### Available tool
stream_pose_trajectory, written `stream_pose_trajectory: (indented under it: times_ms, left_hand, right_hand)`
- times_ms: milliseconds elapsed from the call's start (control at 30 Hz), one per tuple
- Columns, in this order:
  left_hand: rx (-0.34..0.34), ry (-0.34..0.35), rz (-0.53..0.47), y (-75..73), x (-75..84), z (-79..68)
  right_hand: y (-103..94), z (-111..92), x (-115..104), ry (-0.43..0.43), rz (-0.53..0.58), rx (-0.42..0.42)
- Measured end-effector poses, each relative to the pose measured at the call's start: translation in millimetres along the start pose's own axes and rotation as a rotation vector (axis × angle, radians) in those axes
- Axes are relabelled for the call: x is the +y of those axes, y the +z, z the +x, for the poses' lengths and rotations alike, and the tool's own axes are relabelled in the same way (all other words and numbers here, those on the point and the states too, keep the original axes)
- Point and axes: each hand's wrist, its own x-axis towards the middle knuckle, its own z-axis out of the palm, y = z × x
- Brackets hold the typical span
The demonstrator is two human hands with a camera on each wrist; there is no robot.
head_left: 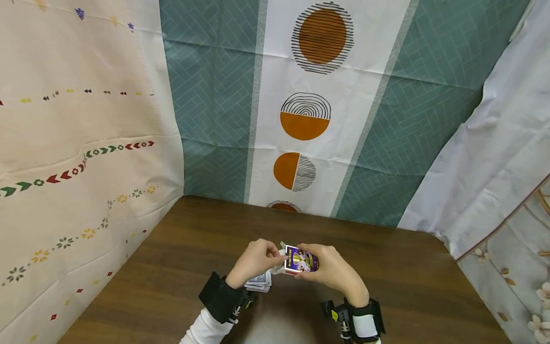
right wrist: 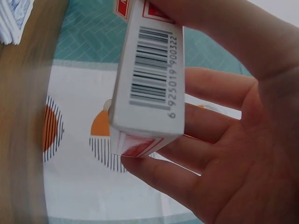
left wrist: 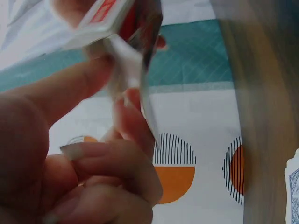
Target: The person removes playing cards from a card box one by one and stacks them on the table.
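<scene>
A playing-card box (head_left: 301, 259) is held over the table, a purple and yellow picture on its upper face and its end flaps open toward the left. My right hand (head_left: 330, 268) grips the box by its edges, thumb on one side and fingers on the other. In the right wrist view, a barcode (right wrist: 152, 70) shows on the box's narrow white side. At the opened end, my left hand (head_left: 259, 258) pinches a white flap (left wrist: 128, 65) between thumb and fingers. A stack of playing cards (head_left: 259, 283), patterned backs up, lies on the table below the left hand, partly covered by it.
The brown wooden table (head_left: 206, 224) ends at a hanging teal and white cloth (head_left: 215, 119) printed with orange circles. A cream patterned cloth (head_left: 86, 191) hangs on the left, a white one (head_left: 494, 157) on the right. Both wrists wear black straps with cameras.
</scene>
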Motion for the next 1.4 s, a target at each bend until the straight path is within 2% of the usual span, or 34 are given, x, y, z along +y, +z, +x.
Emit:
stream_pose_trajectory:
  times_ms: [100, 167, 367, 500, 633, 733, 1000, 1233, 1400]
  left_hand:
    - [-0.002, -0.021, -0.004, 5.1, -0.2, 0.3]
    - [-0.03, -0.021, -0.037, 4.2, -2.0, 1.5]
    - [-0.155, -0.081, -0.245, -10.8, -14.6, 6.4]
    - [-0.189, -0.11, -0.337, -16.2, -19.8, 7.6]
    - [-0.206, -0.118, -0.4, -15.4, -16.2, 7.3]
    - [-0.214, -0.114, -0.422, -14.4, -12.3, 6.8]
    - [-0.261, -0.084, -0.407, -14.0, -11.2, 5.1]
    - [-0.343, -0.068, -0.501, -18.5, -16.2, 6.0]
    - [-0.327, -0.077, -0.515, -27.5, -22.7, 5.9]
  right_hand:
    - [-1.6, -2.0, -2.0, -0.026, -0.017, 0.01]
    - [-2.6, -2.6, -2.8, -0.031, -0.023, 0.014]
    - [-4.4, -3.4, -1.8, 0.036, -0.002, 0.015]
    - [-4.8, -5.4, -0.2, 0.092, -0.014, 0.02]
    - [-4.7, -6.3, 2.3, 0.083, -0.018, 0.02]
    - [-4.9, -5.7, 3.3, 0.055, -0.01, 0.026]
    - [-5.1, -2.6, 3.3, 0.046, 0.004, 0.023]
    - [-6.4, -1.9, 5.6, 0.052, -0.004, 0.028]
    - [-7.7, -3.1, 8.3, 0.08, -0.011, 0.028]
